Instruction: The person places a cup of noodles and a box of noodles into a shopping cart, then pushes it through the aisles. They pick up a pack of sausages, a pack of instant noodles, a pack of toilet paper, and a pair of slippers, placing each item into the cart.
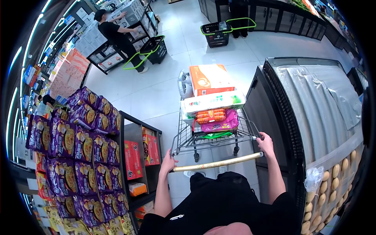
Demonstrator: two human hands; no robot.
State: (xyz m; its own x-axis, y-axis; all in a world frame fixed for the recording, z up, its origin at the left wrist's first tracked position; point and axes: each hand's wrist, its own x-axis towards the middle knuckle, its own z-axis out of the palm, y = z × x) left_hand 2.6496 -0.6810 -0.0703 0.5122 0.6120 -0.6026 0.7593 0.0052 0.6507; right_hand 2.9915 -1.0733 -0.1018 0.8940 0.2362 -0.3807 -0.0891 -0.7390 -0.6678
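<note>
My left hand (168, 162) is closed around the left end of the pale gold handle (219, 163) of a wire shopping cart (184, 145). At the handle's right end, my right hand (266, 143) is wrapped around the dark corner of the frame. In the cart, an orange and white box (209, 80) stands at the far end, behind a long white package (211, 102) with green print. Nearer me are orange-red wrapped sausages (211, 116), a purple bag (224, 123) and a green packet (216, 135) low down.
Purple food packs (80, 152) are stacked at left beside a dark shelf (143, 129) with red boxes. A tall dark display bin (284, 117) flanks the cart's right. Ahead are a person (117, 37) and two black baskets (153, 49) with green handles.
</note>
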